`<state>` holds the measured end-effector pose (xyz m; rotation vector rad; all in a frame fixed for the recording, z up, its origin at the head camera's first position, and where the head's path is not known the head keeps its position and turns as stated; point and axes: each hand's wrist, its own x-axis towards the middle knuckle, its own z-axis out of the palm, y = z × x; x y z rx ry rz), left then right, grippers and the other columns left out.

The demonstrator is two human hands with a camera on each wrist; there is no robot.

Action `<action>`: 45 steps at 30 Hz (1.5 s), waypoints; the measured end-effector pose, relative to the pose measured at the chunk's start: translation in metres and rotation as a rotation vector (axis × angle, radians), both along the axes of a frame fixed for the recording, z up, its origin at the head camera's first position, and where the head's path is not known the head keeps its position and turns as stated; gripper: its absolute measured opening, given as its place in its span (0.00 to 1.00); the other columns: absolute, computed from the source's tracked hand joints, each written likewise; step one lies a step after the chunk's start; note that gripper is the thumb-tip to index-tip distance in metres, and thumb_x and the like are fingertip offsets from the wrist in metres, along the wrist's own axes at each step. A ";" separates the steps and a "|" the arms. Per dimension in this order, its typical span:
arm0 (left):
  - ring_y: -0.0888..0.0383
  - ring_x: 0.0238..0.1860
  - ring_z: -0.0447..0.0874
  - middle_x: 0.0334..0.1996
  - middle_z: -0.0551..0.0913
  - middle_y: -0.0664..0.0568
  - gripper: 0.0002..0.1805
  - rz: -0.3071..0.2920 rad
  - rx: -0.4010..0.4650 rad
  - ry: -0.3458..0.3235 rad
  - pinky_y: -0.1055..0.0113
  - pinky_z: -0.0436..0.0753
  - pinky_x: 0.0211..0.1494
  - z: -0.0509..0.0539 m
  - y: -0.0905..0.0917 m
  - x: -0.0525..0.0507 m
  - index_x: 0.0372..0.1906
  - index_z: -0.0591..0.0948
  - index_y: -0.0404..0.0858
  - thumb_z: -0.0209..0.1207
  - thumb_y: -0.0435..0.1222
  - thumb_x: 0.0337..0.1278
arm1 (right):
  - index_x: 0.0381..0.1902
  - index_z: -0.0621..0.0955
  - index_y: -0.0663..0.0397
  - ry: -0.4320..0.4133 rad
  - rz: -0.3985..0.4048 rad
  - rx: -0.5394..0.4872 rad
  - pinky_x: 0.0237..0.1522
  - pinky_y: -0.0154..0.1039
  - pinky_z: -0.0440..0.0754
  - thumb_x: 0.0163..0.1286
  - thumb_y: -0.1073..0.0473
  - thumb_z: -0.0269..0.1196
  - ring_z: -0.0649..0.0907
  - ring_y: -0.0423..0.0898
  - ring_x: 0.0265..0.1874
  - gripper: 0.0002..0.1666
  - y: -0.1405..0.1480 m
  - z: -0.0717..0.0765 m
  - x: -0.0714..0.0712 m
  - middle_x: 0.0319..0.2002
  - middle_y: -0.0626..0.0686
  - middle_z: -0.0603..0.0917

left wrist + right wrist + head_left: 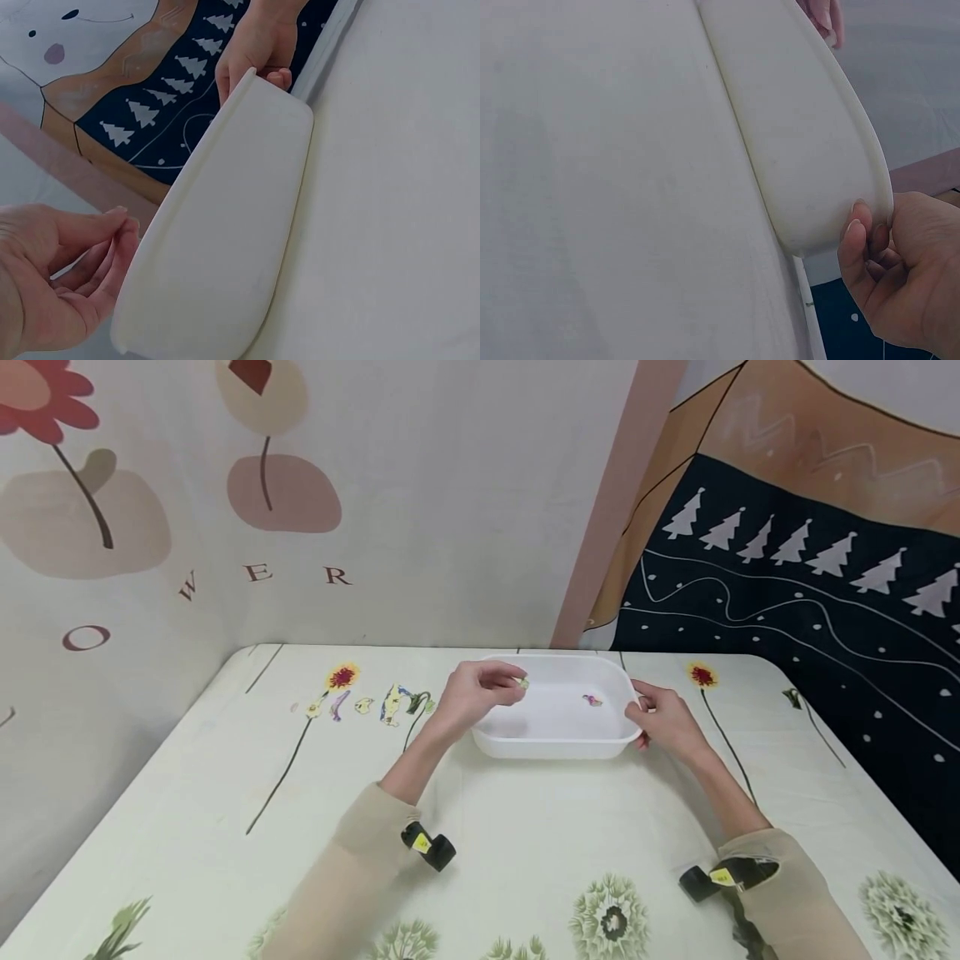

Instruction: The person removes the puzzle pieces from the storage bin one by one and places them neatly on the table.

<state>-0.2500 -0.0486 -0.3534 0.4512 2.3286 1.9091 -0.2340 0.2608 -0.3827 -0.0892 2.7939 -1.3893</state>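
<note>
A white rectangular plastic tray [555, 749] with rounded corners stands near the table's back edge. Inside it lies one small purple-and-pink piece [592, 700], its kind too small to tell. My left hand [480, 693] is over the tray's left side, pinching a small pale green piece [524, 683] between thumb and fingertips. In the left wrist view the left hand [64, 274] shows beside the tray's outer wall [225, 217], the pinched piece hidden. My right hand [667, 718] grips the tray's right rim, fingers curled against the outer wall in the right wrist view.
Left of the tray several small flat pieces lie in a row: a purple one [339, 706], a yellowish one [363, 705] and a larger blue-and-yellow one [392, 704]. The tablecloth [525, 827] has printed flowers. A fabric backdrop [450, 527] rises behind the table.
</note>
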 end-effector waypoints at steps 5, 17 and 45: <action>0.55 0.40 0.86 0.36 0.87 0.49 0.13 0.009 0.016 -0.012 0.65 0.81 0.49 0.001 -0.017 0.003 0.48 0.87 0.36 0.69 0.29 0.58 | 0.74 0.62 0.70 0.004 0.004 0.000 0.20 0.36 0.82 0.70 0.65 0.52 0.80 0.45 0.14 0.36 0.001 0.000 0.000 0.30 0.62 0.79; 0.54 0.41 0.85 0.40 0.85 0.46 0.16 0.055 -0.040 -0.017 0.68 0.81 0.49 0.001 -0.062 0.013 0.52 0.84 0.35 0.69 0.31 0.59 | 0.75 0.62 0.69 0.001 -0.002 0.006 0.21 0.37 0.82 0.70 0.64 0.53 0.81 0.46 0.15 0.36 0.002 -0.003 -0.002 0.30 0.61 0.78; 0.52 0.42 0.82 0.40 0.85 0.46 0.15 0.116 -0.400 -0.093 0.62 0.80 0.43 -0.032 -0.147 0.037 0.51 0.83 0.33 0.68 0.33 0.60 | 0.74 0.62 0.70 -0.004 0.013 -0.034 0.20 0.37 0.82 0.70 0.65 0.53 0.80 0.45 0.14 0.36 0.002 -0.003 -0.002 0.31 0.63 0.79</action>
